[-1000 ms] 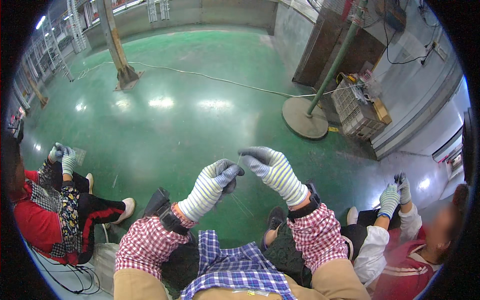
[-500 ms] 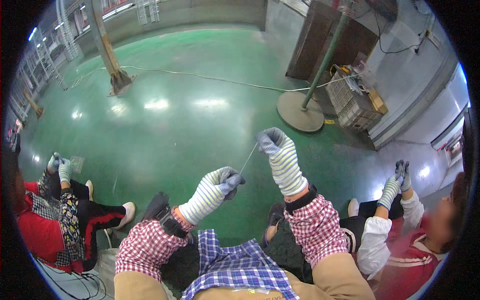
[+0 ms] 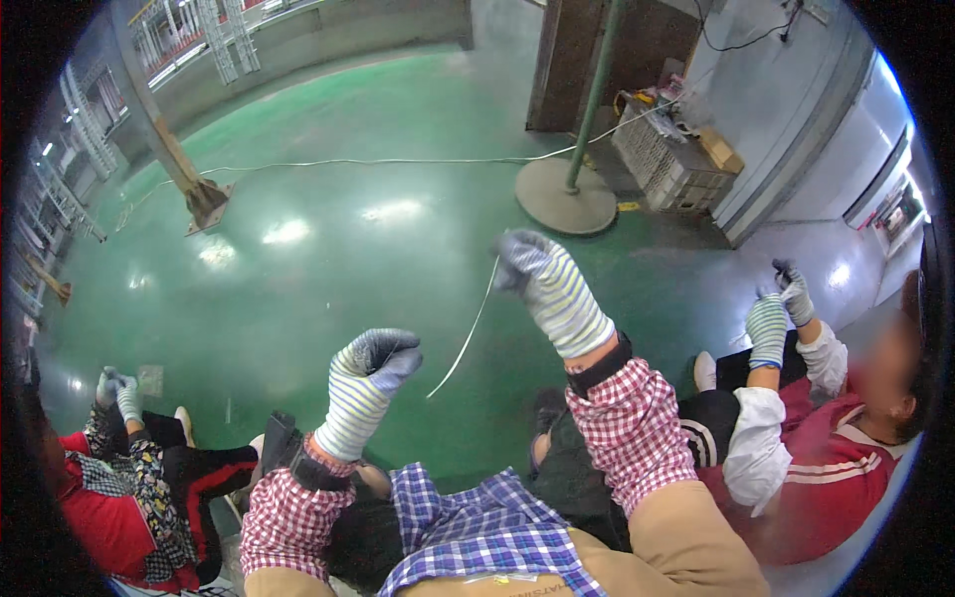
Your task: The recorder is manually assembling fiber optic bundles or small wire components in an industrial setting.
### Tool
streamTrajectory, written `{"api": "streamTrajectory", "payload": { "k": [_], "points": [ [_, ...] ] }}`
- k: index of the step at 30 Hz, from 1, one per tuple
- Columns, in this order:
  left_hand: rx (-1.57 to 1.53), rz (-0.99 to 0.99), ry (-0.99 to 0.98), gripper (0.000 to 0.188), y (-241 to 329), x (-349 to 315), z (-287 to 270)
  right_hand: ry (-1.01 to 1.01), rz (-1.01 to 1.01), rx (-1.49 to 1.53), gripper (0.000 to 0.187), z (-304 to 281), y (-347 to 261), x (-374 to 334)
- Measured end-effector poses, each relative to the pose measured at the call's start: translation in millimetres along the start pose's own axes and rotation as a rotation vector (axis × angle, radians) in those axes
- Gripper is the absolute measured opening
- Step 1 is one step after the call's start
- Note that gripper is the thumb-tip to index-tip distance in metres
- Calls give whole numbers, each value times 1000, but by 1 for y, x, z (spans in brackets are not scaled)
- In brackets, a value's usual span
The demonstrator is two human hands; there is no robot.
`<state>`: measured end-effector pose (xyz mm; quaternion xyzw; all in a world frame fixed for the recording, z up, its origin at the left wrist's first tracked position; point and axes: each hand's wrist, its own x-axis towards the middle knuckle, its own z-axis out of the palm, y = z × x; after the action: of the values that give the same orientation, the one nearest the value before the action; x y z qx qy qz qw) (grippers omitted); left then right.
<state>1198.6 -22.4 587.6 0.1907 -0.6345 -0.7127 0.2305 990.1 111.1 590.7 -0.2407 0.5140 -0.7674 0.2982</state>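
Observation:
A thin white strip [image 3: 470, 340] hangs in a slight curve from my right hand [image 3: 542, 284], pinched between its fingertips. Its lower end is loose in the air. My left hand [image 3: 373, 378] is apart from the strip, to its left, with fingers curled together and nothing seen in them. Both hands wear striped knit gloves with grey-coated fingers. Red checked sleeve covers [image 3: 637, 428] sit on my forearms, and a blue plaid cloth [image 3: 477, 532] lies across my lap.
Seated people with gloved hands are at the left [image 3: 119, 393] and right [image 3: 776, 308]. Ahead stand a green pole on a round base [image 3: 567, 199], a crate [image 3: 676, 159] with items on it, and a steel post [image 3: 164, 139]. A pale cable [image 3: 378, 161] crosses the green floor.
My left hand has let go of the strip's lower end and moved left. The strip, taut before, now hangs from my right hand. The whole view has shifted a little.

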Motion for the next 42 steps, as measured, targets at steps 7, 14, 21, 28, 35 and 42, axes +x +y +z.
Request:
{"api": "streamTrajectory", "payload": {
  "k": [7,14,21,28,35,42],
  "points": [
    [571,504,-132,22,22,-7,7,-210,246,27,38,36,23,-16],
    [580,516,-207,21,15,-8,7,-240,254,35,35,38,25,-17],
    [492,382,-183,17,15,-6,9,-181,227,8,32,40,28,-17],
    [115,-71,49,15,11,8,6,31,-28,-197,27,53,22,-19],
    [248,-172,-93,11,15,14,0,48,-291,-324,24,64,28,-21],
    [263,-163,-126,11,7,18,-6,-106,-81,-407,29,57,21,-13]
  ]
}}
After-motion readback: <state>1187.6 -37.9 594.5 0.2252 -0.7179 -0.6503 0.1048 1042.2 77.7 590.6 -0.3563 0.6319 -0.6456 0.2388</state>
